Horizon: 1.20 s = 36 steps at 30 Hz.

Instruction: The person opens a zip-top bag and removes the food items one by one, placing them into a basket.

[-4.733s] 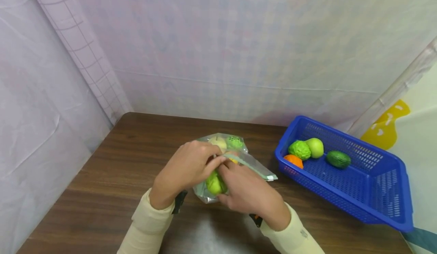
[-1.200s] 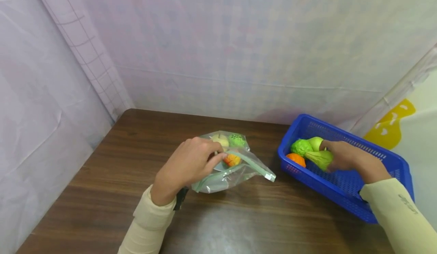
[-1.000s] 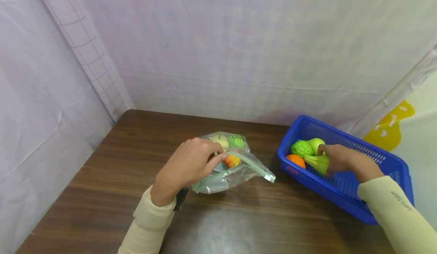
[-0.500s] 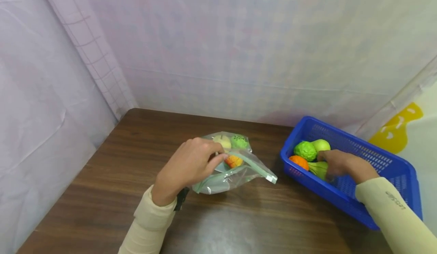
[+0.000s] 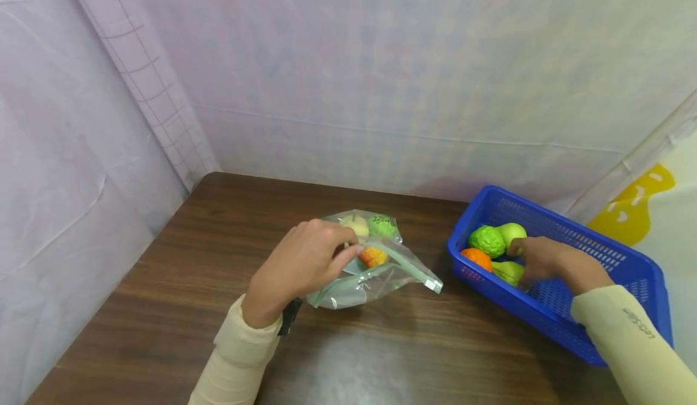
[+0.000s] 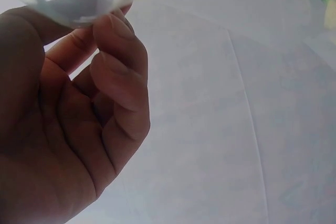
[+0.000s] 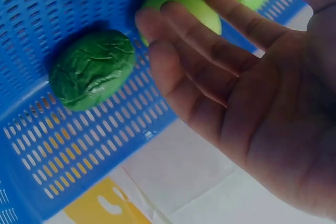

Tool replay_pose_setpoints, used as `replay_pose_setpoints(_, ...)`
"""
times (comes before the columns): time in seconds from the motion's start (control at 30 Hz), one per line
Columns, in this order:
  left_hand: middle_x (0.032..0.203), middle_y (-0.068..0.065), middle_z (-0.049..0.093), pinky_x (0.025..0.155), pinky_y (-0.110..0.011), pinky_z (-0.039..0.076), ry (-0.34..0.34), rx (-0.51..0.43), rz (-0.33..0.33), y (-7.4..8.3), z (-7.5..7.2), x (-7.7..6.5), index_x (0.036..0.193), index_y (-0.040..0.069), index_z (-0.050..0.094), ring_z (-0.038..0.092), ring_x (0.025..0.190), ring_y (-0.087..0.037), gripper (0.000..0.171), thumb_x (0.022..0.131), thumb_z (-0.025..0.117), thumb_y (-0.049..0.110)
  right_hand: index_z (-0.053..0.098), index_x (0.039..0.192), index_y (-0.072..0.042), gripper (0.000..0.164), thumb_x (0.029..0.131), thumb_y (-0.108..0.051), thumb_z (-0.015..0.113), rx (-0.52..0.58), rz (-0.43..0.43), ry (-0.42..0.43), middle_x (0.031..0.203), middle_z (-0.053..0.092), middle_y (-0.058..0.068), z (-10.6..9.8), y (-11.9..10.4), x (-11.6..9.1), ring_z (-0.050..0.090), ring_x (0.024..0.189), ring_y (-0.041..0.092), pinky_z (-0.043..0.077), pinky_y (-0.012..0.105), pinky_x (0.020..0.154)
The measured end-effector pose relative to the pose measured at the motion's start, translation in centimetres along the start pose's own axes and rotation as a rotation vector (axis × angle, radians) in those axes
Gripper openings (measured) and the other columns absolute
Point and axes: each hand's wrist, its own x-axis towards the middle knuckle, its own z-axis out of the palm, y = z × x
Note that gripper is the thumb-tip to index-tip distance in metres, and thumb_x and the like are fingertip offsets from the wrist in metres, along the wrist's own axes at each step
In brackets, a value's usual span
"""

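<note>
While the left hand (image 5: 299, 266) pinched the rim of a clear bag (image 5: 376, 284) between thumb and fingers, the right hand (image 5: 544, 263) hung inside a blue basket (image 5: 536, 309) with its fingers apart and slightly bent, gripping nothing. The bag lay on the table (image 5: 218, 229), to the right of the left hand and partly behind it. Its green zip strip (image 5: 416, 270) slanted away rightward from that hand's fingertips, ending in a white tab (image 5: 433, 284) near the basket. Within the bag, an orange-red fruit (image 5: 373, 257) sat just right of the left fingertips, a pale fruit (image 5: 354, 223) just beyond them, and a spotted fruit (image 5: 382, 226) beyond and to the right.

Close to the right fingertips lay a ridged fruit (image 5: 506, 272); whether they touched it could not be told. An orange fruit (image 5: 476, 260) was left of it, farther from the hand. Beyond the right fingertips were a smooth fruit (image 5: 510, 232) and, beside it to the left, a bumpy fruit (image 5: 487, 241). A dark fruit (image 7: 92, 69), hidden by the right hand in the head view, showed past its fingers in the right wrist view.
</note>
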Motion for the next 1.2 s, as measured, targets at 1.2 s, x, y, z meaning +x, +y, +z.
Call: replay_pose_setpoints(1.2, 0.071, 0.011, 0.059, 0.057, -0.021, 0.042, 0.019, -0.050, -0.001, 0.2, 0.2, 0.6, 0.086, 0.016, 0.072, 0.047, 0.060, -0.004, 0.015, 0.097, 0.068, 0.026, 0.068, 0.115, -0.009, 0.031, 0.091, -0.028, 0.073, 0.062, -0.428, 1.029, 0.108, 0.069, 0.000, -3.9, -18.5, -9.5, 0.062, 0.087, 0.012, 0.049, 0.027, 0.073)
